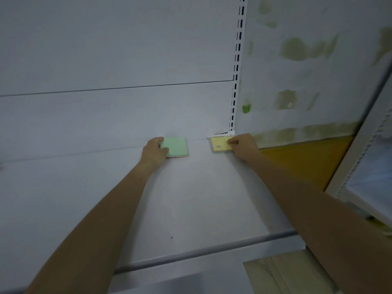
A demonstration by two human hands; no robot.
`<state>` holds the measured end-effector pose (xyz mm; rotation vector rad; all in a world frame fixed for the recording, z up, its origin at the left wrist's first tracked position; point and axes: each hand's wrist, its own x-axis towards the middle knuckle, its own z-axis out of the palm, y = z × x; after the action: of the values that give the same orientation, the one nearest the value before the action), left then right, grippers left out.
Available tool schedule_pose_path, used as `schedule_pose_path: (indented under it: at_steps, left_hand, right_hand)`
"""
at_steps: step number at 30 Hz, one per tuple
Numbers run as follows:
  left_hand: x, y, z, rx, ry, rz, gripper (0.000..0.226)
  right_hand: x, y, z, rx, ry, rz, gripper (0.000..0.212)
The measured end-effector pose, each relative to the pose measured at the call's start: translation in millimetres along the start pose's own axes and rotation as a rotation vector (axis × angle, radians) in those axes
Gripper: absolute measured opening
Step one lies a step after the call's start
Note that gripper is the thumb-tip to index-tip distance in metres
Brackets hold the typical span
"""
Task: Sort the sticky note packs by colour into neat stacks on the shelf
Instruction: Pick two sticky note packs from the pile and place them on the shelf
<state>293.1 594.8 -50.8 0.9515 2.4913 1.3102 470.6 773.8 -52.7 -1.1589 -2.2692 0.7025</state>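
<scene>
White back panel (116,49) fills the upper left and centre of the frame, one horizontal seam across it. Right of it, a slotted upright (237,60) runs top to mid-frame. Further right, a wall (307,81) with patchy green stains, and a mustard-yellow panel (305,164) below it. Another white shelving frame (360,166) cuts in at the right edge, blurred.

White shelf (201,198) takes the lower centre, with a grey front rail (201,252) along its near edge. Nothing blocks either reach; both forearms come in from the bottom corners.

Green pack (176,146) lies flat at the back of the shelf, centre frame; an orange-pink edge shows under it, so it looks stacked on something. Yellow pack (220,145) lies flat to its right, well apart, by the base of the upright. A white label (222,134) with black print sticks out behind it.

Left hand (153,150): narrow grip, thumb and fingers pinching the green pack's left edge. Right hand (244,145): fingers curled onto the yellow pack's right edge, thumb not visible; touching it, can't tell if it's actually gripped.
</scene>
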Motion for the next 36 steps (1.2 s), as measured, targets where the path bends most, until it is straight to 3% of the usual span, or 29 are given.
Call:
schedule_pose_path:
  at_steps: [4, 7, 22, 29, 36]
  left_hand:
    - [-3.7, -1.2, 1.3, 0.347, -0.042, 0.052, 0.043]
    - [-3.7, -2.5, -1.3, 0.424, -0.066, 0.046, 0.041]
    - [-23.5, -5.7, -11.3, 0.399, -0.118, 0.065, 0.042]
    - [-32.4, -10.5, -26.2, 0.329, -0.028, 0.129, 0.043]
    - [-59.0, -17.0, -74.0, 0.786, 0.071, 0.272, 0.045]
  right_hand:
    - [-0.3, 3.8, 0.4, 0.051, -0.013, -0.037, 0.029]
    - [-1.6, 4.3, 0.9, 0.046, -0.006, -0.090, 0.027]
    - [-9.4, 11.5, -0.7, -0.024, -0.095, -0.242, 0.029]
    - [-20.4, -6.7, -7.0, -0.060, 0.076, -0.308, 0.031]
    - [-41.3, -82.7, 13.3, -0.336, -0.019, -0.632, 0.041]
